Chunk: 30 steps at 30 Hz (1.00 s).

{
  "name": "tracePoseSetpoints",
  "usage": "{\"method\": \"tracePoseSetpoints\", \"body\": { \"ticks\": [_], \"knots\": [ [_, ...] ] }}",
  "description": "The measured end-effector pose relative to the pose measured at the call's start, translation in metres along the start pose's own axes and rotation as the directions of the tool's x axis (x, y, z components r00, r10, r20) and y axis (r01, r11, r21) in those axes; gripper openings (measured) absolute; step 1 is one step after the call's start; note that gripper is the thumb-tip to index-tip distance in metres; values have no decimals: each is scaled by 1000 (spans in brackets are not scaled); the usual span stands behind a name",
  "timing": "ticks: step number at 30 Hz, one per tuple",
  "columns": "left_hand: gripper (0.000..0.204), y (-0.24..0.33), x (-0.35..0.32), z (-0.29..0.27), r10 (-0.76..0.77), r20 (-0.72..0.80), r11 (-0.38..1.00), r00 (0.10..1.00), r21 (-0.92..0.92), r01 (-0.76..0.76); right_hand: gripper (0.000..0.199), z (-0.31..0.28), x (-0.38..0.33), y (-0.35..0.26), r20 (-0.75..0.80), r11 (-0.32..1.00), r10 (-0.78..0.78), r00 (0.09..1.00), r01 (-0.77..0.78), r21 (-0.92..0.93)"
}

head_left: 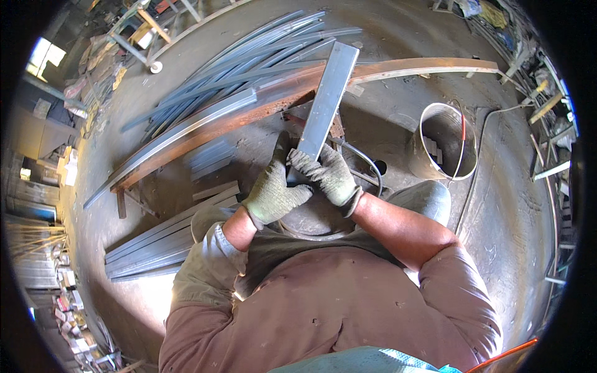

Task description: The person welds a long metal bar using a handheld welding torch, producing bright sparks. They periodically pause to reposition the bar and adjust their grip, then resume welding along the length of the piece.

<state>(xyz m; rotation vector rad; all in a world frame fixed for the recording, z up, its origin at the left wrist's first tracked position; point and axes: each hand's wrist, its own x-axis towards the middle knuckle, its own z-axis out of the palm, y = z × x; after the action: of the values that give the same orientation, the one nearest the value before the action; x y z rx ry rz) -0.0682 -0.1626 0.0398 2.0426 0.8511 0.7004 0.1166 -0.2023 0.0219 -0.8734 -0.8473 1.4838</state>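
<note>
1. Both hands wear grey knitted gloves and meet on the near end of a flat grey metal bar (326, 99).
2. Left hand (273, 193) is curled, its fingers wrapped around the bar's near end from the left side, thumb side up against the metal.
3. Right hand (328, 174) lies just beside the left one, touching it, fingers bent over the same end of the bar from the right and closed on it.
4. From the hands, the bar runs up and away, tilted a little to the right; its far end lies across a long rusty beam (261, 105).
5. Beyond the left hand, past the beam, a spread of thin grey rods (249, 62) lies on the concrete floor (398, 37).
6. Left of and below the left hand, a stack of flat grey strips (155, 242) rests on the floor.
7. Right of the right hand, well apart, stands a metal bucket (443, 143) with small pieces inside.
8. A dark cable (364, 158) loops just beyond the right hand.
</note>
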Motion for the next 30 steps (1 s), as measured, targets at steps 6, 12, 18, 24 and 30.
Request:
{"method": "tracePoseSetpoints", "body": {
  "ticks": [6, 12, 18, 24, 30],
  "knots": [
    [87, 6, 4, 20, -264, -9, 896, 964, 367, 249, 28, 10, 11, 4, -217, 986, -38, 975, 2, -166],
    [82, 2, 8, 20, -95, -52, 857, 994, 504, 108, 28, 12, 30, -7, -206, 910, 33, 978, 56, 410],
    [87, -1, 6, 18, -131, 43, 838, 990, 539, 88, 74, -90, 98, -71, -199, 839, -196, 960, 269, 474],
    [68, -33, -29, 7, -294, 284, 941, 913, -80, 328, 97, -260, 85, -224, -783, 644, -371, 500, 745, 170],
    [39, -4, -12, -24, -263, 337, 509, 904, -748, 427, 119, -233, 70, -155, -588, 792, -609, 533, 366, -488]
  ]
}}
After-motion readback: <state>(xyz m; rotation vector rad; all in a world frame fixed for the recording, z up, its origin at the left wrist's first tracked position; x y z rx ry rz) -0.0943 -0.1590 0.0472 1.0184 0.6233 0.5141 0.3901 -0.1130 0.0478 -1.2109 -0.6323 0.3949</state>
